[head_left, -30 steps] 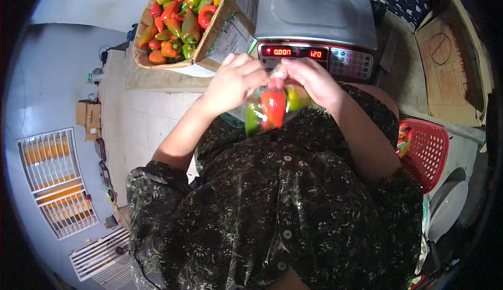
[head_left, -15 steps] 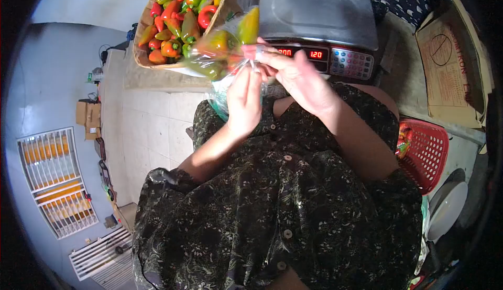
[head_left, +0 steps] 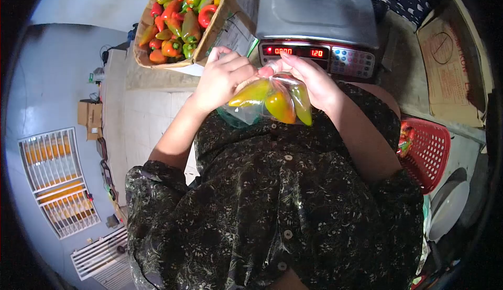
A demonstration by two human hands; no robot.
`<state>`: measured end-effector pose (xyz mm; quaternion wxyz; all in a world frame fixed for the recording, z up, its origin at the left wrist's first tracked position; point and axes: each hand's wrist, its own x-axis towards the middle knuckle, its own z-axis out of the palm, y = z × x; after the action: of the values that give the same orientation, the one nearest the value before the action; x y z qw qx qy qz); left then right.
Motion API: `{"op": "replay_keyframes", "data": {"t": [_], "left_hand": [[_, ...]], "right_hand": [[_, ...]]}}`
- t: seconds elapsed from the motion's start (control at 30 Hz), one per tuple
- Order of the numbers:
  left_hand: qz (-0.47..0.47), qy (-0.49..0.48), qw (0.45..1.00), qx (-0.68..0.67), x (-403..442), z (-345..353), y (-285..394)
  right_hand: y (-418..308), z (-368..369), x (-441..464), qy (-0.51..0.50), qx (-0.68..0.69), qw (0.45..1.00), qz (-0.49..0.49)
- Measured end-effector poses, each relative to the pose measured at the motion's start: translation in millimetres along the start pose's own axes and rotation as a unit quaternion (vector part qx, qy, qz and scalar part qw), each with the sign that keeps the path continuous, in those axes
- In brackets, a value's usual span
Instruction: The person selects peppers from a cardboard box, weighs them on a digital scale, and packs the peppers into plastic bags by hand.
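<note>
A clear plastic bag of yellow, green and orange peppers hangs in front of my lap, its gathered neck between my two hands. My left hand has its fingers curled in at the neck from the left. On the other side, my right hand pinches the neck with thumb and fingers. Greenish see-through plastic lies below my left wrist. Just beyond my hands stands a digital scale with red lit digits and a bare metal pan.
A cardboard box full of red, orange and green peppers stands left of the scale. To the right are an opened carton, a red perforated basket holding a colourful packet, and a white basin.
The bag of peppers has swung from the upper left down toward my lap, now hanging below its neck. My left hand has moved up and left; my right hand has turned slightly.
</note>
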<state>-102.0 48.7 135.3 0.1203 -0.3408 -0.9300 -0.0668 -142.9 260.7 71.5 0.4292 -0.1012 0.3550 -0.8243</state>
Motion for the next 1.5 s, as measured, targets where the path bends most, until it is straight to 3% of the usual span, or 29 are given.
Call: {"op": "replay_keyframes", "data": {"t": [0.03,0.13,0.17,0.27,0.33,0.37,0.4,0.47,0.53,0.57,0.6,0.63,0.67,0.73,0.9,1.13,1.17,1.23,1.27,1.37,1.5], "left_hand": [[0.003,0.007,1.000,0.001,2,-2,0],[-0.017,-0.007,1.000,0.000,3,-1,-1],[-0.031,-0.016,0.999,-0.012,4,-2,1],[-0.078,-0.035,0.996,-0.035,6,1,6],[-0.116,-0.038,0.992,-0.038,-1,18,3],[-0.159,-0.060,0.984,-0.060,-5,25,2],[-0.212,-0.037,0.965,-0.148,-7,35,2],[-0.312,0.011,0.896,-0.316,-8,53,3],[-0.320,-0.020,0.895,-0.309,-12,60,4],[-0.335,-0.047,0.888,-0.311,-12,62,5],[-0.348,-0.074,0.880,-0.313,-13,65,6],[-0.308,-0.055,0.917,-0.247,-18,73,5],[-0.343,-0.111,0.901,-0.241,-20,76,4],[-0.406,-0.221,0.857,-0.226,-20,73,5],[-0.364,-0.299,0.870,-0.146,-23,78,13],[-0.357,-0.289,0.882,-0.108,-28,92,19],[-0.359,-0.279,0.884,-0.108,-30,93,20],[-0.375,-0.133,0.908,-0.134,-33,90,29],[-0.379,-0.059,0.912,-0.146,-34,88,34],[-0.287,0.030,0.957,0.028,-39,88,41],[-0.380,-0.052,0.918,-0.097,-43,87,45]], "right_hand": [[0,1,0,0.018,0.004,1.000,0.003],[-2,-4,0,-0.058,-0.151,0.984,-0.072],[-3,-6,2,-0.062,-0.266,0.958,-0.082],[8,-12,4,-0.054,-0.582,0.771,-0.255],[7,-4,1,-0.052,-0.635,0.747,-0.192],[12,-3,1,-0.034,-0.636,0.739,-0.220],[19,-1,1,-0.015,-0.637,0.730,-0.248],[26,3,-1,-0.009,-0.647,0.750,-0.137],[25,10,0,-0.019,-0.665,0.744,-0.059],[35,8,1,-0.028,-0.710,0.698,-0.085],[38,8,1,-0.031,-0.714,0.697,-0.063],[41,9,2,-0.033,-0.717,0.695,-0.042],[44,9,2,-0.035,-0.720,0.693,-0.020],[59,5,2,-0.027,-0.748,0.660,-0.064],[76,0,-2,-0.042,-0.800,0.581,-0.143],[89,-7,0,-0.019,-0.785,0.593,-0.178],[87,-6,0,-0.032,-0.788,0.601,-0.130],[72,3,0,-0.059,-0.789,0.611,-0.036],[70,3,1,-0.050,-0.787,0.613,-0.053],[63,2,3,-0.031,-0.768,0.636,-0.071],[68,-3,5,0.011,-0.713,0.692,-0.115]]}}
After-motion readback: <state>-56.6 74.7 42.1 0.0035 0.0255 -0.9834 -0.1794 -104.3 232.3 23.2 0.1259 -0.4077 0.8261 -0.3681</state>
